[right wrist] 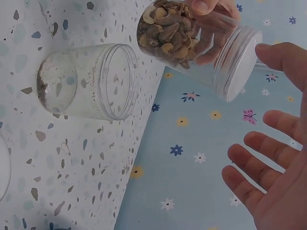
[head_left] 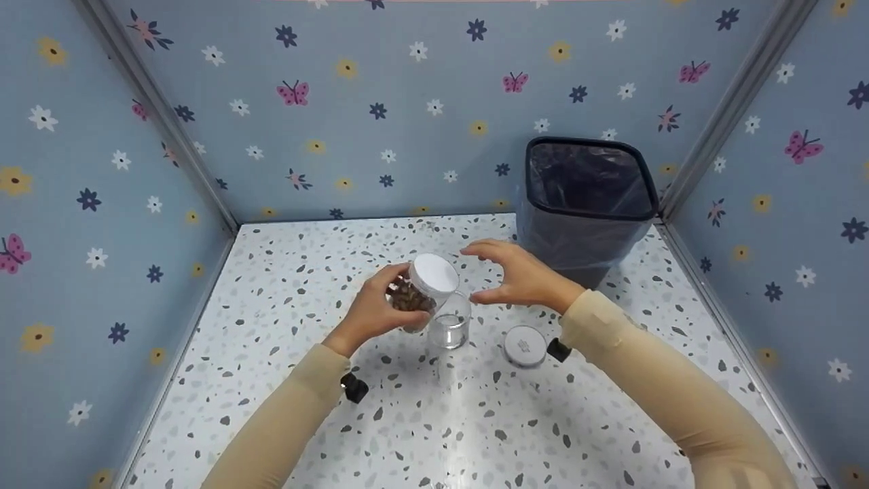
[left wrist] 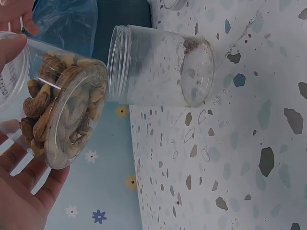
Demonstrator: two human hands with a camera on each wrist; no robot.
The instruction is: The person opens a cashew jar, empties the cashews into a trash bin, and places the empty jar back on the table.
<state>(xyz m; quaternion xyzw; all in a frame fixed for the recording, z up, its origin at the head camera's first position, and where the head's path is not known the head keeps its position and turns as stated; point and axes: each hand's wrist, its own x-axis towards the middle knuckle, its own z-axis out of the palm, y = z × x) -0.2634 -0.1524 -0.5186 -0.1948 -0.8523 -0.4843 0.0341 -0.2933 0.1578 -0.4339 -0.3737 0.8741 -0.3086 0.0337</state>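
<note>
My left hand [head_left: 372, 307] grips a clear jar [left wrist: 56, 103] partly filled with brown-skinned cashews [right wrist: 168, 31]. The jar's white lid [head_left: 435, 274] is on, and the jar tilts above the table. Just beside and below it stands a second clear jar [head_left: 450, 329], lidless, with brown crumbs in its bottom [left wrist: 193, 44]. My right hand [head_left: 526, 275] is held to the right of the capped jar, thumb and fingers spread and nothing in its grasp. In the right wrist view its thumb tip [right wrist: 266, 51] appears close to the white lid; contact is unclear.
A loose white lid [head_left: 525, 346] lies on the speckled table [head_left: 305, 421], right of the lidless jar. Behind my right hand, a bin [head_left: 577, 238] with a dark rim and a plastic liner stands at the back right. Flower-patterned walls [head_left: 407, 136] surround the table's back and sides.
</note>
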